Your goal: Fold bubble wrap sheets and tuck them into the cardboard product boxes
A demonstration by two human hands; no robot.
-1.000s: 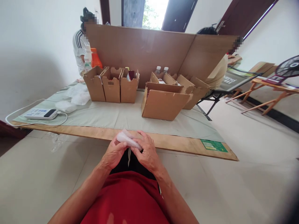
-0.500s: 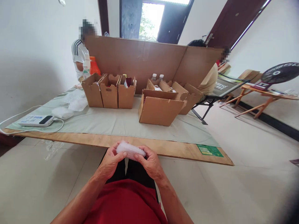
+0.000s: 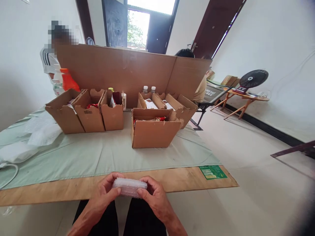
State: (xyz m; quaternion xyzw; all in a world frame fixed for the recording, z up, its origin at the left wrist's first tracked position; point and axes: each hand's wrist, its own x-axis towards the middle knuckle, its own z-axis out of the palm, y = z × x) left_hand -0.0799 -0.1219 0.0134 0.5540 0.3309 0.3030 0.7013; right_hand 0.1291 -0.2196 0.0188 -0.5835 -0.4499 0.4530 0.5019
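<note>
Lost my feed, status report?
Left hand and right hand both grip bubble-wrap bundle. Held at table edge. Nothing blocking.

A small bundle of white bubble wrap [image 3: 130, 187] is folded or rolled into a flat, oblong pad. It lies level with its long side running left to right, just in front of the near wooden edge of the worktop [image 3: 187, 178] and above the lap. The left hand [image 3: 103, 193] pinches its left end and the right hand [image 3: 154, 196] pinches its right end, thumbs on the near side.
</note>
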